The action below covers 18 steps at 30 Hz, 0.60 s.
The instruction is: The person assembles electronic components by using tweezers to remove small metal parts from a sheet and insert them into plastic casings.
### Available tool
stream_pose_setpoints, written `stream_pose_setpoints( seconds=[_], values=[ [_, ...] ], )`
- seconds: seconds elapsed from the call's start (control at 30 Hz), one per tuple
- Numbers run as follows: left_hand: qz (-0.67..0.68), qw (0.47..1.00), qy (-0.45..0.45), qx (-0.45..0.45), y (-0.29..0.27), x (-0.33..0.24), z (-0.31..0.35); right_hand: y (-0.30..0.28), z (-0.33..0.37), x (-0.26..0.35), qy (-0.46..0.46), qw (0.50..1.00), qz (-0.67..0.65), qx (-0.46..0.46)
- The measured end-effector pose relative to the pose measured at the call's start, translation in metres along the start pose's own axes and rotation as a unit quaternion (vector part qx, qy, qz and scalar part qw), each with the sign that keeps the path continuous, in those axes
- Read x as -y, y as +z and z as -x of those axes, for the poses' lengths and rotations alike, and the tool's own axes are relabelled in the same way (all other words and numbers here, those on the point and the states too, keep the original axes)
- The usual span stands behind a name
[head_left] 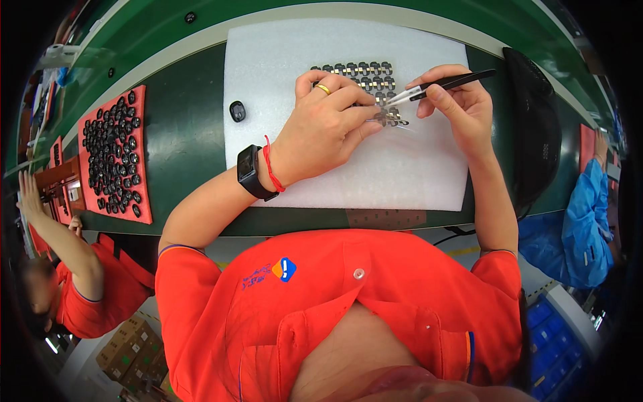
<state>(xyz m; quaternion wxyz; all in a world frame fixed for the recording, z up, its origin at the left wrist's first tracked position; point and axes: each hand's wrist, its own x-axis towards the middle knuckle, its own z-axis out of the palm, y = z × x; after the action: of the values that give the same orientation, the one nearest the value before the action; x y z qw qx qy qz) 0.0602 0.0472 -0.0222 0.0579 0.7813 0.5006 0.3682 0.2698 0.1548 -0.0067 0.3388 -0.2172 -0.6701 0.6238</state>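
My right hand holds tweezers with a black grip and pale metal tips. Their tips point left and down at a sheet of small metal parts, set in rows of dark and silvery pieces. Over the sheet's left and lower part lies my left hand, its thumb and fingers closed at the lower rows, close to the tweezer tips. That hand hides some of the parts. Under the sheet is a white foam mat. A glossy black oval piece sits on the mat, left of my left hand.
On the left, a red foam pad carries many black oval pieces. A black rounded object stands right of the mat on the green table. Other people work at both sides, one in red, one with a blue sleeve.
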Motion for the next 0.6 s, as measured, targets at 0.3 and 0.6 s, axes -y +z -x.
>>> stream_pose_setpoints(
  seconds=[0.3,0.6],
  values=[
    [0.003,1.000,-0.010,0.017,-0.005,-0.002,-0.001,0.005,0.002,0.001,0.027,0.999,0.025,0.032],
    [-0.036,0.999,-0.007,0.041,-0.015,-0.004,0.003,-0.010,0.000,0.002,0.030,0.998,-0.046,-0.038]
  ],
)
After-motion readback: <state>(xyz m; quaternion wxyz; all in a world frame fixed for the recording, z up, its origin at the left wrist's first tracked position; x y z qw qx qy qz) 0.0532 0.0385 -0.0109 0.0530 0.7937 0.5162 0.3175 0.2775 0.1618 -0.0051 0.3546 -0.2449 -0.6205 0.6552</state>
